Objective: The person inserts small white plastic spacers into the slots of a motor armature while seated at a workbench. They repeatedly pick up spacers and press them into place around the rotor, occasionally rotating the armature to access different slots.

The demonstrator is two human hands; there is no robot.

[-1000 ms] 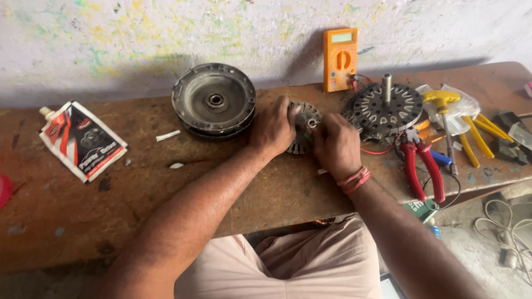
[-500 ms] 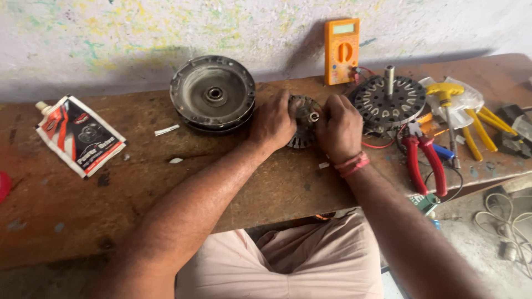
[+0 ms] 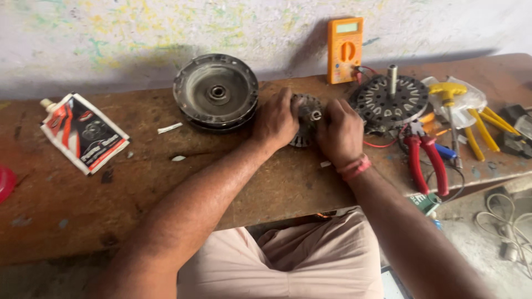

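Both hands grip a small round metal motor part (image 3: 308, 117) resting on the brown wooden bench (image 3: 138, 182). My left hand (image 3: 275, 120) clasps its left side and my right hand (image 3: 339, 130), with a red thread at the wrist, clasps its right side. A short shaft end shows between the fingers. Most of the part is hidden under the hands.
A round grey fan motor cover (image 3: 216, 92) lies left of the hands, a slotted stator with a shaft (image 3: 391, 98) to the right. An orange multimeter (image 3: 344, 49) leans on the wall. Red-handled pliers (image 3: 425, 163), yellow-handled tools (image 3: 471, 127) at right; a printed pouch (image 3: 84, 133) at left.
The hands have stayed on the motor part with only small shifts of the fingers. The view has tilted slightly.
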